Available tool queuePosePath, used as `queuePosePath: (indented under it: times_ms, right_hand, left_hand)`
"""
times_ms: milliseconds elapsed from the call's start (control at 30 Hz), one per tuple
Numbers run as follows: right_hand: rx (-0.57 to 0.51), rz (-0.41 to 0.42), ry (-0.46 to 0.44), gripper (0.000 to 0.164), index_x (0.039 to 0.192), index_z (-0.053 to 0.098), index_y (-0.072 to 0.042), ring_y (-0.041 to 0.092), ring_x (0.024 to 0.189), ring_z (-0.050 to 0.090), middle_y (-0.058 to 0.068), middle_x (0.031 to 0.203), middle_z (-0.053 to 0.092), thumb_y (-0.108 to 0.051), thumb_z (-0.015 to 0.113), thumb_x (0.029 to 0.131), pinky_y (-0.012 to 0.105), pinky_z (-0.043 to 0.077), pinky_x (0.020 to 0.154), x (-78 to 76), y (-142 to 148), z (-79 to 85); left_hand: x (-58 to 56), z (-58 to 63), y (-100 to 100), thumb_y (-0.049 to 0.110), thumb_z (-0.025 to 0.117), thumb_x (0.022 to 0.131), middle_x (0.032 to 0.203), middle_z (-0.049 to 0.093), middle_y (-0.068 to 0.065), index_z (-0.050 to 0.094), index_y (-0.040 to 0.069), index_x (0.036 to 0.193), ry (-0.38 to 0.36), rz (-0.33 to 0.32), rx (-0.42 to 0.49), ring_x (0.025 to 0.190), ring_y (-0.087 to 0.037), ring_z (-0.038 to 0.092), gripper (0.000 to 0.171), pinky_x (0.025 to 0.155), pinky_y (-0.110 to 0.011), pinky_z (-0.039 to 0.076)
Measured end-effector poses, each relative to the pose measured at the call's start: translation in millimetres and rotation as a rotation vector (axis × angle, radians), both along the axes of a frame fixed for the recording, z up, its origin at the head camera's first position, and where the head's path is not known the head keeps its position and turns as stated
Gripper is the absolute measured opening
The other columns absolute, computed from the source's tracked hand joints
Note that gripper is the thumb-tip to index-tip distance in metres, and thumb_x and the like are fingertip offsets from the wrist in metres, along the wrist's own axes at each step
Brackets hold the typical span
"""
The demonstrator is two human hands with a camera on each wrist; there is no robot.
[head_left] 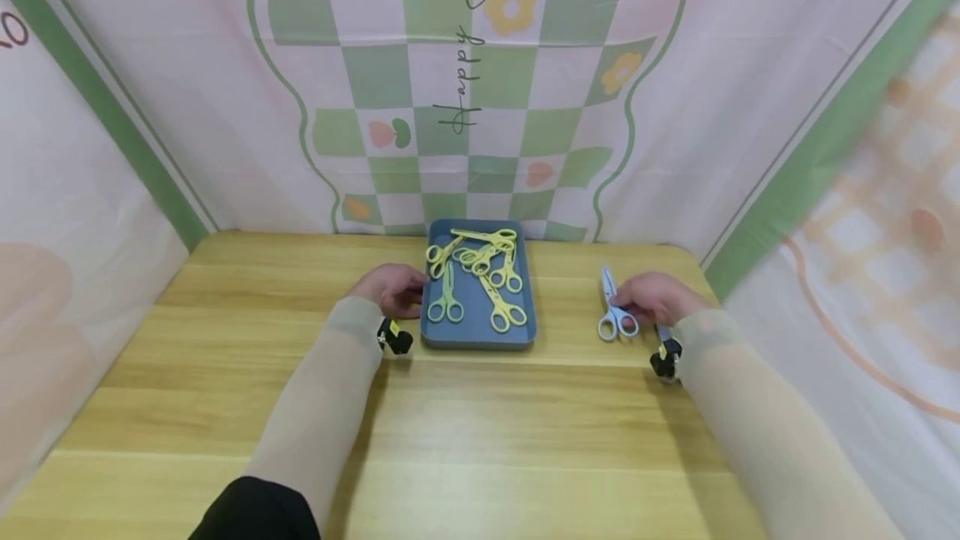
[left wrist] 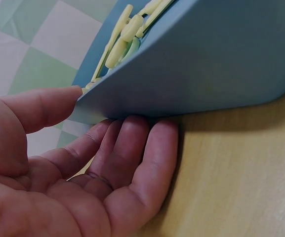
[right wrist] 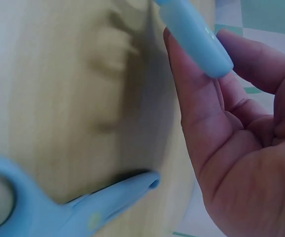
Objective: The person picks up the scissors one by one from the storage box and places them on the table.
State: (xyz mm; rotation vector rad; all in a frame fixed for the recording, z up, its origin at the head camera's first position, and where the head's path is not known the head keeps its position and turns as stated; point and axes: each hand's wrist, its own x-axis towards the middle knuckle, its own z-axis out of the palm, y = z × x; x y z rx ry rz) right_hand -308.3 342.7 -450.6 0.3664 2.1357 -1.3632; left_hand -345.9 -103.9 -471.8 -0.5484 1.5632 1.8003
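My left hand (head_left: 392, 290) holds the left side of a blue-grey tray (head_left: 480, 342). In the left wrist view the thumb touches the tray's rim and the curled fingers meet its lower edge. Several pairs of yellow scissors (head_left: 501, 307) and a green pair (head_left: 447, 298) lie in the tray, some overlapping. To the right, my right hand (head_left: 656, 298) pinches light blue scissors (head_left: 609, 294) between thumb and fingers, blades pointing away from me. A second pair of blue scissors (right wrist: 38, 212) lies on the table below that hand, mostly hidden by the wrist in the head view.
The wooden table (head_left: 487, 440) reaches back to a patterned curtain (head_left: 465, 107), which stands close behind the tray. More curtain (head_left: 862, 273) hangs along the table's right side. A small black camera (head_left: 666, 357) is strapped at the right wrist, another camera (head_left: 395, 338) at the left.
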Motion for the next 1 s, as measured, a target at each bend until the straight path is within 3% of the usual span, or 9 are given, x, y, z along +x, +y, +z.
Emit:
queuePosePath:
  times_ms: [267,733,1000]
  right_hand:
    - [-0.004,-0.002,0.003,0.023,0.109,0.054,0.013,0.016,0.066,0.064,0.013,0.085,0.066,-0.003,0.062,0.093,0.025,0.057,0.062,9.2,7,-4.4]
    - [0.088,0.058,0.007,0.017,0.101,0.059,0.011,0.013,0.061,0.062,0.009,0.076,0.064,-0.002,0.064,0.092,0.022,0.051,0.054,18.7,2,-9.6]
    - [0.130,0.082,0.021,0.016,0.101,0.060,0.010,0.015,0.061,0.062,0.010,0.077,0.063,-0.002,0.064,0.092,0.025,0.054,0.057,27.3,-2,-9.3]
  left_hand:
    - [-1.4,-0.2,1,0.009,0.058,0.099,0.116,0.064,-0.014,0.059,-0.002,0.125,-0.017,-0.006,0.008,0.102,-0.025,0.061,0.028,0.087,-0.038,0.055]
    - [0.7,1.7,1,0.010,0.058,0.099,0.118,0.063,-0.015,0.059,-0.002,0.126,-0.008,0.002,-0.002,0.108,-0.026,0.060,0.029,0.087,-0.038,0.055]
    - [-0.6,2.0,1,0.009,0.058,0.100,0.120,0.063,-0.015,0.059,-0.002,0.126,-0.012,-0.004,0.009,0.108,-0.026,0.059,0.029,0.089,-0.038,0.054]
